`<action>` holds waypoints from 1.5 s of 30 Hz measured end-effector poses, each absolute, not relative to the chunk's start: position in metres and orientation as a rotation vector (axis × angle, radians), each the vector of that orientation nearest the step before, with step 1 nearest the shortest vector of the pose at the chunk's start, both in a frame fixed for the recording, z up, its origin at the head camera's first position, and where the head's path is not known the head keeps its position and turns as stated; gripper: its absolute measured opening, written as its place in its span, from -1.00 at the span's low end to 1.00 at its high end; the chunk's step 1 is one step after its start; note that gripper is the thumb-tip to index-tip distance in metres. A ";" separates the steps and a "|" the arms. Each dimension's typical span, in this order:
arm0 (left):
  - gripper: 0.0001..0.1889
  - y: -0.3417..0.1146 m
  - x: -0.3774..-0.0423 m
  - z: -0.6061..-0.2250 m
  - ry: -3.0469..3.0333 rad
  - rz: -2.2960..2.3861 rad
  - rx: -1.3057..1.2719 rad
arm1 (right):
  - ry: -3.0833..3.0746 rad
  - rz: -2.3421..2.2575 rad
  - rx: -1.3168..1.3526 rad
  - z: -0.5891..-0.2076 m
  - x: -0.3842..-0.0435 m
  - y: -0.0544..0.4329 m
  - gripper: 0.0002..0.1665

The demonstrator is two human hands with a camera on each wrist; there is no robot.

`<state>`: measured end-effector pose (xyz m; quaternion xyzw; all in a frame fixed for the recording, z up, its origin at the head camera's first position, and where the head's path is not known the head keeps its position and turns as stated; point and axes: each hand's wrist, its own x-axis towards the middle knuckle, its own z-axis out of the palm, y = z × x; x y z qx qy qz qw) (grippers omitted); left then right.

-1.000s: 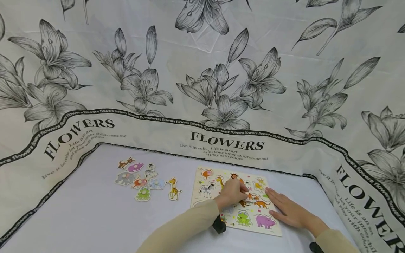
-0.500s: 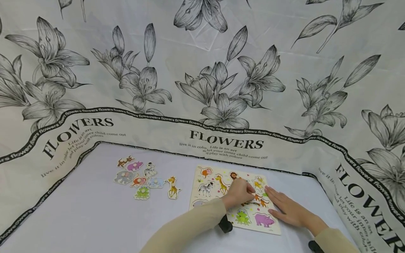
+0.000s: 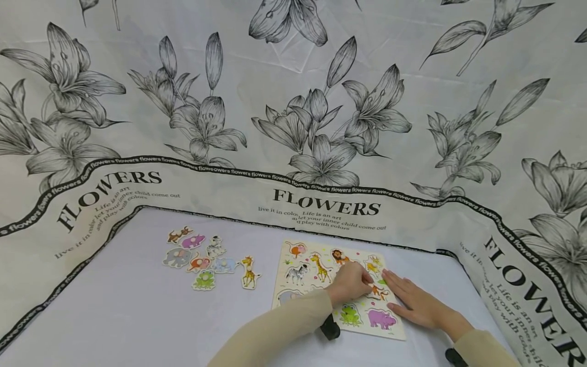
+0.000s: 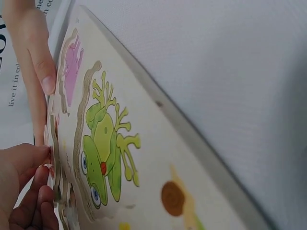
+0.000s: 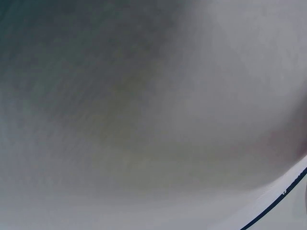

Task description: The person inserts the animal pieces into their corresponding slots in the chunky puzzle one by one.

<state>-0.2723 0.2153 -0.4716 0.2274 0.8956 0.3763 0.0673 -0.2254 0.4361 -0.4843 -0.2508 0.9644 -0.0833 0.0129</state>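
My left hand point(image 3: 350, 283) is over the animal puzzle board point(image 3: 357, 334), its thumb and fingers pinching a thin wooden puzzle piece point(image 4: 56, 163). That piece is seen edge-on in the left wrist view, low over the board, and its picture is mostly hidden by the hand. An orange tiger picture point(image 3: 378, 292) shows on the board just beside the fingertips. My right hand point(image 3: 415, 303) rests on the board's right edge with its fingers straight. Around the left hand lie the printed frog point(image 4: 103, 139), the purple hippo point(image 3: 381, 319), a giraffe and a lion.
Several loose animal pieces lie left of the board, among them an elephant point(image 3: 176, 257), a frog point(image 3: 203, 280), a zebra point(image 3: 215, 246) and a giraffe point(image 3: 248, 272). A flower-printed curtain point(image 3: 321, 209) stands behind the white table surface point(image 3: 160, 326). The right wrist view is mostly blurred.
My left hand has slid right across the board with the piece, up to the tiger picture, uncovering the printed giraffe. The right hand keeps its place on the board's edge.
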 end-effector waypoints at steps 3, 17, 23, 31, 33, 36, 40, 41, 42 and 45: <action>-0.87 0.215 -0.270 -0.471 2.706 1.122 0.701 | 2.998 -0.253 -0.780 -0.482 -0.225 0.434 -0.17; -0.86 0.222 -0.268 -0.475 2.806 0.999 0.819 | 3.000 -0.238 -0.797 -0.485 -0.227 0.435 -0.17; -0.86 0.224 -0.266 -0.476 2.811 0.998 0.832 | 2.992 -0.235 -0.774 -0.484 -0.227 0.434 -0.17; -0.86 0.224 -0.263 -0.478 2.814 1.002 0.811 | 2.987 -0.257 -0.795 -0.484 -0.226 0.433 -0.18; -0.86 0.224 -0.263 -0.478 2.815 0.997 0.826 | 2.992 -0.256 -0.806 -0.485 -0.225 0.434 -0.18; -0.84 0.224 -0.263 -0.477 2.802 0.986 0.830 | 2.989 -0.258 -0.813 -0.484 -0.225 0.434 -0.18; -0.81 0.223 -0.263 -0.476 2.785 0.965 0.846 | 2.974 -0.282 -0.793 -0.482 -0.224 0.433 -0.17; -0.80 0.222 -0.263 -0.475 2.785 0.950 0.856 | 2.970 -0.282 -0.785 -0.481 -0.224 0.433 -0.17; -0.79 0.222 -0.263 -0.474 2.781 0.941 0.868 | 2.968 -0.288 -0.777 -0.481 -0.224 0.433 -0.17; -0.75 0.221 -0.263 -0.471 2.759 0.906 0.891 | 2.964 -0.274 -0.762 -0.480 -0.224 0.433 -0.16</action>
